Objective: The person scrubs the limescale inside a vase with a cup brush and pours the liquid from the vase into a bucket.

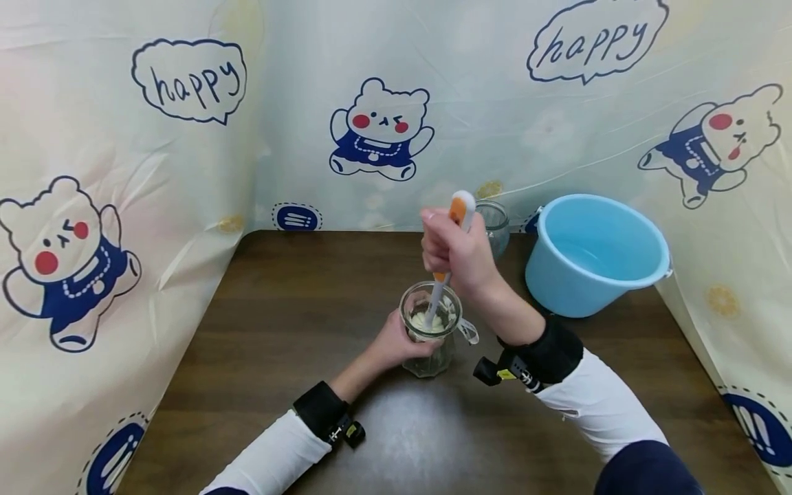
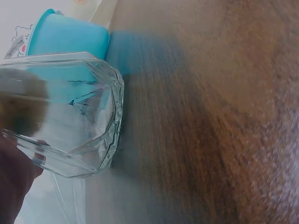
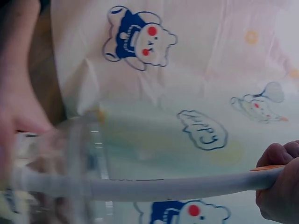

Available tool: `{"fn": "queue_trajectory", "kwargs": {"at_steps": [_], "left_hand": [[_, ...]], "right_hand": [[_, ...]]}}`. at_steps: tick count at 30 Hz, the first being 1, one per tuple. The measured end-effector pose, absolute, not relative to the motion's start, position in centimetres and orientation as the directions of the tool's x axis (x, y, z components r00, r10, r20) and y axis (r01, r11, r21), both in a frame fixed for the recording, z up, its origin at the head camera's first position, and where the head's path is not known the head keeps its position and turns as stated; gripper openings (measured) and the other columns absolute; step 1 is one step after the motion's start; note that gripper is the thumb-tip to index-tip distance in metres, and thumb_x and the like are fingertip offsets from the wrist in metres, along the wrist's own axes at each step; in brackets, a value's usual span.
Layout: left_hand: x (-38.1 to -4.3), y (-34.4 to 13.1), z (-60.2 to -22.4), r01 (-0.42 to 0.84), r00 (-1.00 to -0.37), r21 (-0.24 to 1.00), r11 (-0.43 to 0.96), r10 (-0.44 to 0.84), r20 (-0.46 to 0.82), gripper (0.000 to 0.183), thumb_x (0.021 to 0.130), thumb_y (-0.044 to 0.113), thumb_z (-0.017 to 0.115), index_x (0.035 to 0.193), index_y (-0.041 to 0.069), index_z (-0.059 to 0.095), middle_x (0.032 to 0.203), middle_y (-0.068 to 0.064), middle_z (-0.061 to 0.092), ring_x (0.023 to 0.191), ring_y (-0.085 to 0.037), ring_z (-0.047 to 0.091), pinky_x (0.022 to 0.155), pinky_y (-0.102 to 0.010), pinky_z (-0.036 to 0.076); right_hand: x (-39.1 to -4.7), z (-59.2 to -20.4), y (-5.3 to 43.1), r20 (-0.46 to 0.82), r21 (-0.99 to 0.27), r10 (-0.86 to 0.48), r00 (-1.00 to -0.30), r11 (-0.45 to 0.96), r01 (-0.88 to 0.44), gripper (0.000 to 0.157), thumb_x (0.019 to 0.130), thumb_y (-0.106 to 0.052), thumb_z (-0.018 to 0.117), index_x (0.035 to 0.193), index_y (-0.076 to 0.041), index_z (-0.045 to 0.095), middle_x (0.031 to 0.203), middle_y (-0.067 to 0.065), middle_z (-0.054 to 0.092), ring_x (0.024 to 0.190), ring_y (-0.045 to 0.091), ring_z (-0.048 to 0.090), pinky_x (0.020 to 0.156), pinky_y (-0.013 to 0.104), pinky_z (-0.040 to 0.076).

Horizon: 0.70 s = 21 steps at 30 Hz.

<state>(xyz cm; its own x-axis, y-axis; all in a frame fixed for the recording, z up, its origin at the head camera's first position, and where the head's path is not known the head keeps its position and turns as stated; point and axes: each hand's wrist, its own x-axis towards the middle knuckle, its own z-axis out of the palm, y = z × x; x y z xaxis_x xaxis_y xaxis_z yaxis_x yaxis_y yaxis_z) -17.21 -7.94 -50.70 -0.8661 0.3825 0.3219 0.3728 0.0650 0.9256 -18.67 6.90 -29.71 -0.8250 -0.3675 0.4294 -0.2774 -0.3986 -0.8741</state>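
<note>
My left hand (image 1: 402, 342) grips a clear glass jar (image 1: 430, 361) around its upper part, with the thumb at the front. The jar's mouth faces up, and its faceted base (image 2: 110, 140) is close to the tabletop in the left wrist view. In my right hand (image 1: 464, 254), a fist above the jar, is the white-and-orange handle of a bottle brush (image 3: 187, 187). Its shaft slants down through the jar's mouth. Inside the jar the brush's head (image 2: 23, 100) shows as a blurred grey-brown mass. A small clasp (image 1: 468, 331) sticks out at the jar's right side.
A light blue bucket (image 1: 557, 289) stands at the back right of the dark wooden table (image 1: 297, 302). Behind my right hand is a second glass jar (image 1: 498, 230). A printed cloth (image 1: 297, 137) with bears hangs around the table's back and sides.
</note>
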Motion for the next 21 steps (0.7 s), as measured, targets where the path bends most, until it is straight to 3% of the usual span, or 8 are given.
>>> {"fn": "queue_trajectory", "kwargs": {"at_steps": [6,14,21], "left_hand": [[-16.8,-7.8,-50.3,0.336,-0.878,0.939,0.067,0.383,0.287,0.087,0.071,-0.003,0.086,0.147,-0.001,0.045,0.138,-0.02,0.061,0.124,-0.028,0.059,0.107,-0.033,0.047],[-15.5,-7.6,-46.5,0.368,-0.87,0.927,0.067,0.377,0.318,0.079,0.071,-0.002,0.085,0.141,-0.007,0.048,0.124,-0.021,0.066,0.111,-0.015,0.062,0.103,-0.03,0.048],[-15.3,-7.8,-46.4,0.349,-0.875,0.932,0.1,0.392,0.285,0.079,0.072,-0.002,0.084,0.141,-0.01,0.047,0.131,-0.028,0.063,0.118,-0.037,0.062,0.105,-0.034,0.05]], "right_hand": [[-18.4,-29.9,6.7,0.391,-0.9,-0.428,-0.815,-0.364,-0.241,0.046,0.101,-0.017,0.051,0.059,-0.012,0.033,0.05,-0.003,0.026,0.037,0.016,0.022,0.038,0.033,0.017],[-17.3,-26.8,7.4,0.502,-0.853,-0.477,-0.721,-0.41,-0.323,0.046,0.099,-0.018,0.052,0.058,-0.009,0.033,0.05,0.003,0.027,0.037,0.02,0.023,0.036,0.034,0.016],[-17.4,-28.8,6.5,0.407,-0.909,-0.544,-0.734,-0.319,-0.267,0.045,0.101,-0.017,0.052,0.061,-0.005,0.037,0.051,-0.001,0.029,0.041,0.017,0.026,0.039,0.03,0.02]]}}
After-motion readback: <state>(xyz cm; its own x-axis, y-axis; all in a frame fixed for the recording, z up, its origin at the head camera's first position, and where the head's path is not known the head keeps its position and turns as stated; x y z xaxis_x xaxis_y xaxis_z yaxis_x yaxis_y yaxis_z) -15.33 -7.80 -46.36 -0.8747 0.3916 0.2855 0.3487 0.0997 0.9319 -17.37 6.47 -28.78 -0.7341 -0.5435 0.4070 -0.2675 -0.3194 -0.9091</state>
